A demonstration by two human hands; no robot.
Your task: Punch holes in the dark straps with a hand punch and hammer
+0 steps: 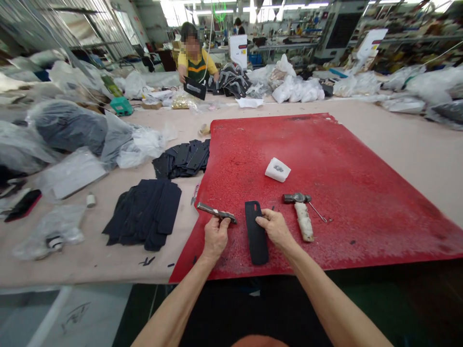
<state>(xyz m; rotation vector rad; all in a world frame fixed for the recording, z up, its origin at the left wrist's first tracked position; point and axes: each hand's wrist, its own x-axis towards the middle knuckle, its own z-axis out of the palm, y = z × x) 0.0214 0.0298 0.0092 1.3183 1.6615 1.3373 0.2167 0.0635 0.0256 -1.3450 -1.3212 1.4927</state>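
Note:
My left hand [216, 237] is closed around a metal punch [210, 209], a steel bar held slantwise above the red mat [354, 159]. My right hand [275, 228] pinches the right edge of a long dark panel [257, 243] with rounded corners and a small slot near its top. The panel stays over the mat, just right of the punch and apart from it. To the right of my right hand lies a hammer [304, 219] with a white-wrapped handle. Beside its head rests a thin metal rod [318, 212]. Farther back on the mat sits a white block [278, 169] with a dark smudge.
Left of the mat are a stack of dark panels [144, 214] and a looser pile of dark pieces [184, 158]. Plastic-wrapped bundles [72, 127] crowd the table's left side. Across the table a person [197, 62] holds a black piece [195, 88].

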